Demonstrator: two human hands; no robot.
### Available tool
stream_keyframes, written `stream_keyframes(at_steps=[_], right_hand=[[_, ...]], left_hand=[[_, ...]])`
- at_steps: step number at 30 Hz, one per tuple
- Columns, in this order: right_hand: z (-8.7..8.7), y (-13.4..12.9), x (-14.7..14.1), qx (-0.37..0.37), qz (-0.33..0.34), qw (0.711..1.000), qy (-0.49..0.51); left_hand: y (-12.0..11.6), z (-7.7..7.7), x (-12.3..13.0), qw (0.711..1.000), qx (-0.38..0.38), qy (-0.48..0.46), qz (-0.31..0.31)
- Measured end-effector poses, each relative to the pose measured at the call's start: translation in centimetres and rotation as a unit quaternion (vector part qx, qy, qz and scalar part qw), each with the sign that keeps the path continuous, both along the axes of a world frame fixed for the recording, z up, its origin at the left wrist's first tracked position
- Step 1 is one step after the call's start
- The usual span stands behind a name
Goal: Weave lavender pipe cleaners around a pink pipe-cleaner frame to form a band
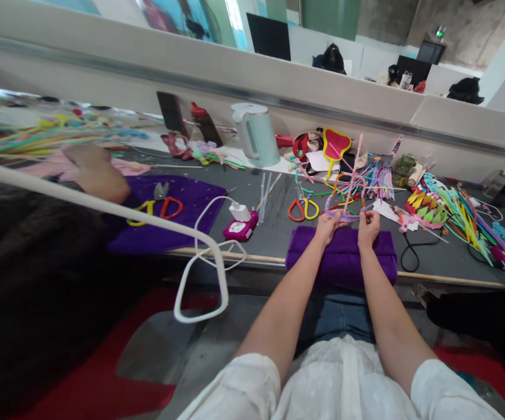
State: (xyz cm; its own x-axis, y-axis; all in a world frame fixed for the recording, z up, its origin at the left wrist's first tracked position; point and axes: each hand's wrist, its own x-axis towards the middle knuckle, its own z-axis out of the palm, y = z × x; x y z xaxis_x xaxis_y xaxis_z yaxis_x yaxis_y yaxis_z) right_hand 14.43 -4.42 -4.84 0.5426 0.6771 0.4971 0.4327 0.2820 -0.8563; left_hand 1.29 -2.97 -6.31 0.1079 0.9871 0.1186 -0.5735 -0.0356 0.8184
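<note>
- The purple cushion (342,256) lies at the near edge of the tabletop (274,233); the purple pipe cleaners (347,219) are held up at its far edge, bent partly into a loop.
- Left hand (328,226), over the cushion's far left part: fingers closed in a pinch on one side of the purple pipe cleaners.
- Right hand (368,228), over the cushion's far right part: fingertips drawn together on the other side; the exact contact is too small to tell.
- A pink pipe cleaner (354,169) rises beyond the cushion from between the hands; whether it is joined to the purple ones, I cannot tell.
- They should handle as very light and springy, with a fuzzy cover that grips well; the wire inside probably keeps any bend, so a hard squeeze could leave a kink.
- Best hold: a light fingertip pinch close to each bend, leaving the pink length free.
- Just beyond the cushion's left end lie scissors (302,204); beyond its right end, a heap of coloured pipe cleaners (379,178).
</note>
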Motion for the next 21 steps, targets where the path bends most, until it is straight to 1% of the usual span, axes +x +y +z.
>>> stream_keyframes(at_steps=[2, 4, 9, 13, 16, 21], right_hand=[[0.13, -0.23, -0.14, 0.001, -0.018, 0.999, -0.038], [0.2, -0.29, -0.24, 0.004, -0.022, 0.999, -0.05], [0.36, -0.21, -0.29, 0.01, -0.018, 1.0, -0.02], [0.67, -0.42, -0.32, 0.002, -0.031, 0.999, -0.008], [0.95, -0.51, -0.29, -0.001, -0.035, 0.999, 0.037], [0.7, 0.15, 0.11, -0.002, -0.002, 0.99, 0.138]], left_hand=[[-0.03, -0.01, 0.03, 1.0, 0.001, 0.007, 0.0], [-0.07, 0.02, 0.06, 1.0, 0.005, 0.01, 0.0], [-0.15, 0.09, 0.08, 1.0, 0.011, 0.018, -0.001], [-0.16, 0.04, 0.09, 1.0, 0.013, 0.023, -0.002], [-0.19, 0.07, 0.11, 1.0, 0.016, 0.019, -0.002], [-0.27, 0.25, 0.15, 1.0, 0.001, 0.021, 0.001]])
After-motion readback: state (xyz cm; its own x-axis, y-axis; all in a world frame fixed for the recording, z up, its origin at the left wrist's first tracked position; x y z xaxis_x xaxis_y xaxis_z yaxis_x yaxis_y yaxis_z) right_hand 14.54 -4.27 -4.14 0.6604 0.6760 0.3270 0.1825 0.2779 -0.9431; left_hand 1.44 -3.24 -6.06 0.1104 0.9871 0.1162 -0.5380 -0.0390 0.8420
